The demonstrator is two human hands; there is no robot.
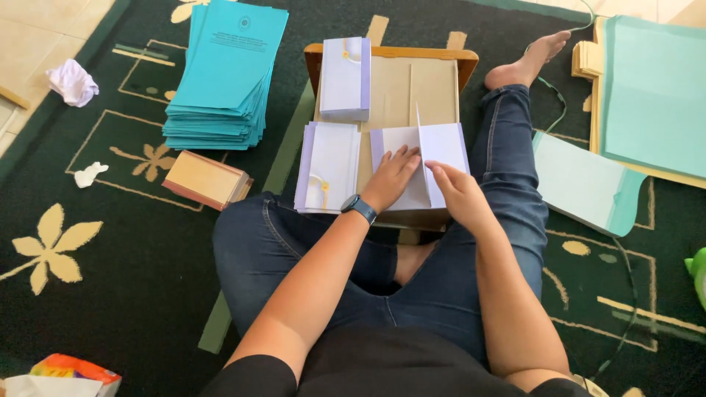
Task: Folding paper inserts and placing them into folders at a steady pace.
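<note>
I sit cross-legged on a carpet with a small wooden table over my lap. My left hand, with a dark watch on its wrist, presses flat on a white sheet with lilac edges at the table's near right. My right hand holds that sheet's right flap, which stands partly folded up. A stack of folded white and lilac sheets lies at the near left of the table. Another such stack sits at the far left.
A tall pile of teal booklets and a brown paper block lie on the dark patterned carpet to my left. Teal and pale sheets lie to my right, with a loose one beside my knee. Crumpled tissue rests at far left.
</note>
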